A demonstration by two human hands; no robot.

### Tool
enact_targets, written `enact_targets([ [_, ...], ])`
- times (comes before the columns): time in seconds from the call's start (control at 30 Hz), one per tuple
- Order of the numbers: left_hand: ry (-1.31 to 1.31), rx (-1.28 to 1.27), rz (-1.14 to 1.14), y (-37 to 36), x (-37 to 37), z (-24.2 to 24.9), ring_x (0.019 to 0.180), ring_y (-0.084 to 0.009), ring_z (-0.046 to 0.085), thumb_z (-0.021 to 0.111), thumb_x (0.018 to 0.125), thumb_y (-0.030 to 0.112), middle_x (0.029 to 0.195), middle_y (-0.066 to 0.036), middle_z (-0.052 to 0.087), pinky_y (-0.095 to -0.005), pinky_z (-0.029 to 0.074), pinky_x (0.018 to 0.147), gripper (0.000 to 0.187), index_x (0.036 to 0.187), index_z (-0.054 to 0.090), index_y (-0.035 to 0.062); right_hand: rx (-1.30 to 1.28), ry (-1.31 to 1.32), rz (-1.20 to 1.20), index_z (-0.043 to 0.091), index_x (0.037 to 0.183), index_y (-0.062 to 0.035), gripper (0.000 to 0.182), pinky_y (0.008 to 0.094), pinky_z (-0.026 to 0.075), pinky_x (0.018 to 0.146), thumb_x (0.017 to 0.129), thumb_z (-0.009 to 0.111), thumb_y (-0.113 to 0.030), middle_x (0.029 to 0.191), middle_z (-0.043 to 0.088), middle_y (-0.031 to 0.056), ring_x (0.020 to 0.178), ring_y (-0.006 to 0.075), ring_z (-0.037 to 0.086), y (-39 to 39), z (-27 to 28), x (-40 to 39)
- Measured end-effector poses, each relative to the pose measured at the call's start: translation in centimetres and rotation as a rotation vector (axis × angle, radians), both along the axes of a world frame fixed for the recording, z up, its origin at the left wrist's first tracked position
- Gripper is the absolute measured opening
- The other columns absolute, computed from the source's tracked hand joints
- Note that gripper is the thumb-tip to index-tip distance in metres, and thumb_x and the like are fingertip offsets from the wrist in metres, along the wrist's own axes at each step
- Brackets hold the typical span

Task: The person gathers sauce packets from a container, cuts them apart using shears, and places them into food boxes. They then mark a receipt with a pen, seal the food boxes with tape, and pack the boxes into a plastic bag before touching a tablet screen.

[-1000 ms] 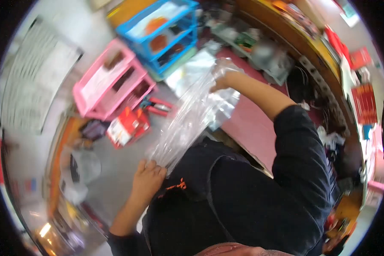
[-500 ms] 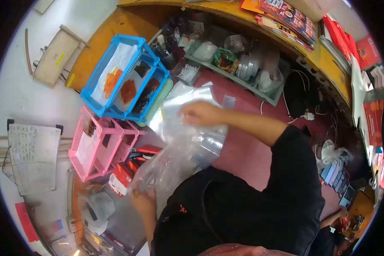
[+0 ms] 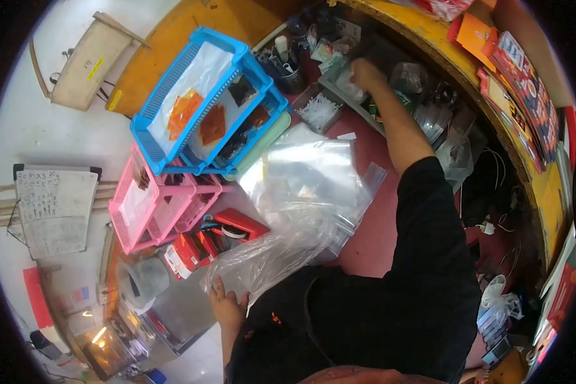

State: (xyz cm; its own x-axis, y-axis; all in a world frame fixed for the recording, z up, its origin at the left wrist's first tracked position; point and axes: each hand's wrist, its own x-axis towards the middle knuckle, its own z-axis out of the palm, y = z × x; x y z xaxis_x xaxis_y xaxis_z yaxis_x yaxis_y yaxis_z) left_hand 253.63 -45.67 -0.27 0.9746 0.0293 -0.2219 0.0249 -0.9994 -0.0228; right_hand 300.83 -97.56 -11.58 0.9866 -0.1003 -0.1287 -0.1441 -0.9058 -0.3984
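Observation:
Clear plastic bags (image 3: 313, 173) lie in a loose pile on the red table top (image 3: 374, 233), with a crumpled clear sheet (image 3: 272, 253) trailing toward my body. At the lower edge of that sheet is my left hand (image 3: 229, 302), fingers apart, touching or just beside the plastic. My right hand (image 3: 366, 75) reaches into the left end of a grey bin (image 3: 339, 96), over a clear packet (image 3: 352, 86). Its fingers point down into the bin and whatever they hold is hidden.
Blue stacked trays (image 3: 173, 153) with orange sheets and pink trays (image 3: 134, 224) stand on the left. Red boxes (image 3: 195, 249) sit below them. A small box of white sticks (image 3: 319, 112) and a pen cup (image 3: 291, 80) are near the bin. Red booklets (image 3: 525, 83) lie on the shelf.
My right hand has moved from above the plastic bags up to the grey bin. My left hand's fingers have spread near the crumpled sheet. The view has shifted.

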Motion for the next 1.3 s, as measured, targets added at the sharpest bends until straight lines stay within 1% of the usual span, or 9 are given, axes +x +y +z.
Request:
enact_targets([
  [0.2,-0.075,-0.047,-0.085,-0.3,0.6,-0.1,0.133,-0.0513,0.033,0.074,0.077,0.020,0.149,-0.020,0.039,-0.0554,0.032,0.108,0.031,0.062,0.061,-0.0038,0.549,-0.787,-0.136,0.064,0.097,-0.0048,0.014,0.0374,0.051,0.080,0.084,0.065,-0.011,0.093,0.068,0.0125,0.089,0.0271,0.065,-3.3,5.7,-3.0],
  [0.37,-0.077,-0.254,-0.096,-1.3,2.4,1.1,0.138,-0.0517,0.026,0.073,0.079,0.020,0.151,-0.017,0.037,-0.0566,0.026,0.110,0.034,0.058,0.056,-0.0024,1.691,-0.623,0.164,0.052,0.101,-0.0062,0.015,0.0314,0.050,0.078,0.090,0.060,-0.011,0.088,0.060,0.0057,0.088,0.0186,0.060,7.9,12.8,-15.0],
  [0.5,-0.160,-0.530,-0.147,-2.1,3.8,1.2,0.141,-0.0520,0.021,0.073,0.079,0.021,0.153,-0.017,0.035,-0.0571,0.019,0.112,0.039,0.055,0.051,-0.0014,1.781,0.551,0.834,0.065,0.091,-0.0054,0.017,0.0327,0.048,0.083,0.075,0.067,0.002,0.097,0.066,0.0073,0.094,0.0186,0.062,21.7,7.8,-26.7],
  [0.7,-0.210,-0.515,-0.113,-1.4,3.0,3.7,0.142,-0.0510,0.019,0.072,0.081,0.023,0.151,-0.019,0.037,-0.0567,0.014,0.113,0.040,0.056,0.051,-0.0004,0.350,0.301,1.484,0.057,0.125,-0.0039,0.046,0.0394,0.049,0.092,0.082,0.063,-0.018,0.127,0.060,0.0190,0.111,0.0280,0.062,28.3,-1.3,-31.2],
  [0.77,-0.213,-0.476,-0.067,-0.1,1.8,3.4,0.142,-0.0505,0.018,0.072,0.082,0.023,0.151,-0.019,0.036,-0.0566,0.014,0.113,0.041,0.056,0.051,-0.0005,0.953,0.565,1.630,0.044,0.140,-0.0022,0.056,0.0402,0.052,0.087,0.087,0.061,-0.013,0.127,0.058,0.0234,0.107,0.0327,0.063,24.3,5.5,-27.0],
  [0.83,-0.222,-0.458,-0.019,0.6,0.8,3.1,0.142,-0.0502,0.018,0.072,0.082,0.023,0.152,-0.019,0.036,-0.0564,0.014,0.113,0.041,0.056,0.051,-0.0006,1.553,1.241,1.170,0.041,0.143,-0.0021,0.063,0.0369,0.056,0.075,0.086,0.064,-0.015,0.116,0.064,0.0227,0.087,0.0272,0.068,19.0,11.2,-21.9],
  [1.0,-0.233,-0.473,0.025,0.5,-1.1,2.5,0.143,-0.0494,0.017,0.073,0.081,0.020,0.152,-0.018,0.036,-0.0548,0.015,0.114,0.039,0.056,0.050,-0.0004,1.206,-0.286,0.070,0.066,0.110,-0.0046,0.028,0.0299,0.052,0.074,0.084,0.066,-0.016,0.093,0.070,0.0077,0.080,0.0156,0.063,9.0,8.1,-5.7],
  [1.17,-0.262,-0.463,0.010,-0.4,-1.5,2.6,0.143,-0.0489,0.018,0.073,0.080,0.018,0.152,-0.018,0.036,-0.0538,0.015,0.114,0.038,0.057,0.050,0.0001,-0.272,-0.019,-0.081,0.065,0.117,-0.0065,0.041,0.0414,0.051,0.092,0.081,0.072,-0.025,0.110,0.067,0.0190,0.111,0.0341,0.062,3.3,-0.9,-0.1],
  [1.3,-0.246,-0.442,0.041,-0.2,-2.2,2.2,0.143,-0.0490,0.018,0.073,0.080,0.017,0.152,-0.018,0.036,-0.0543,0.016,0.114,0.037,0.057,0.050,0.0002,-0.015,-0.051,-0.078,0.066,0.109,-0.0068,0.032,0.0406,0.050,0.089,0.082,0.070,-0.023,0.107,0.067,0.0187,0.104,0.0326,0.064,1.4,-1.2,0.6],
])
